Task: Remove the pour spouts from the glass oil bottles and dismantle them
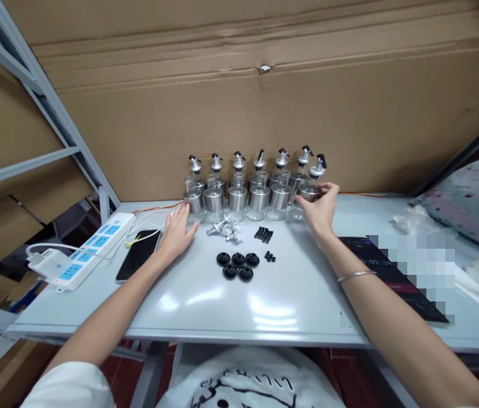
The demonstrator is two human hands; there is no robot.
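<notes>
Two rows of glass oil bottles with brushed-metal sleeves stand close together against the cardboard. My right hand point(321, 211) has its thumb and fingers around the sleeve of the oil bottle point(308, 191) at the right end of the front row, which is upright and topped with a pour spout point(318, 165). Flat on the table, fingers stretched, my left hand point(175, 233) rests beside the leftmost front bottle point(194, 200), which is without a spout. Between my hands lie silver spout parts point(227, 229), black sticks point(264, 234), round black stoppers point(238, 260) and small black pieces point(270, 256).
A white power strip point(95, 246) with a plugged-in charger point(48, 263) and a dark phone point(137, 258) lie at the left, cables trailing between them. A dark printed sheet point(375, 272) is under my right forearm. Patterned cloth point(473, 192) sits at the far right.
</notes>
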